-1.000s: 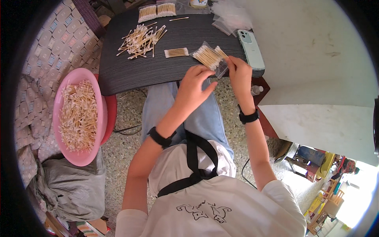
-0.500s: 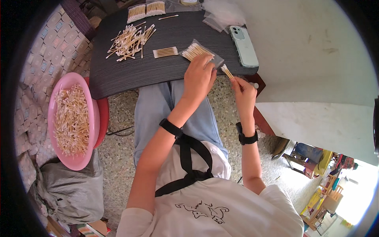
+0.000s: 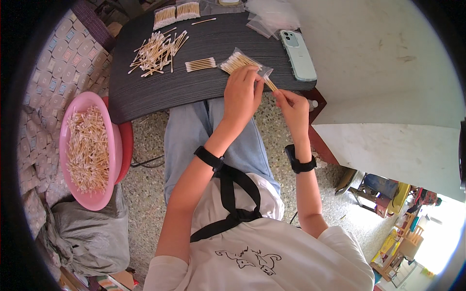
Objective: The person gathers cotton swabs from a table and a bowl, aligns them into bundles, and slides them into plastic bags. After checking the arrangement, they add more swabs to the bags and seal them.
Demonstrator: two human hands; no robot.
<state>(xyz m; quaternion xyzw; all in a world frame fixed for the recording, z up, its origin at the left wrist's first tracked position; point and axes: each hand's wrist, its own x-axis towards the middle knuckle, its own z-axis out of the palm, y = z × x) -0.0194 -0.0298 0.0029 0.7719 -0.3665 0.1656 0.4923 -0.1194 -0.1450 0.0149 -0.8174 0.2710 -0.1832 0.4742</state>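
A clear plastic bag point(image 3: 239, 59) of cotton swabs lies on the dark table with its mouth toward my right hand. My left hand point(image 3: 244, 91) is closed on this bag near its mouth, fingertips on the plastic. Between the thumb and fingers of my right hand point(image 3: 292, 104) is a small bunch of cotton swabs point(image 3: 271, 85), their white tips at the bag's mouth. Whether the tips are inside the plastic I cannot tell. Left of the bag lies a neat row of cotton swabs point(image 3: 200, 64), and farther left a loose pile of swabs point(image 3: 158, 52).
Two filled swab packs point(image 3: 188, 10) and a single swab point(image 3: 204, 21) lie at the far side. Flat empty bags point(image 3: 274, 17) and a pale green phone point(image 3: 297, 55) are at the right. A pink basin point(image 3: 114, 160) full of swabs stands left of the table point(image 3: 145, 99).
My right hand has moved left and slightly up, bringing its bunch of swabs from beside the bag to the bag's mouth. My left hand stays on the bag.
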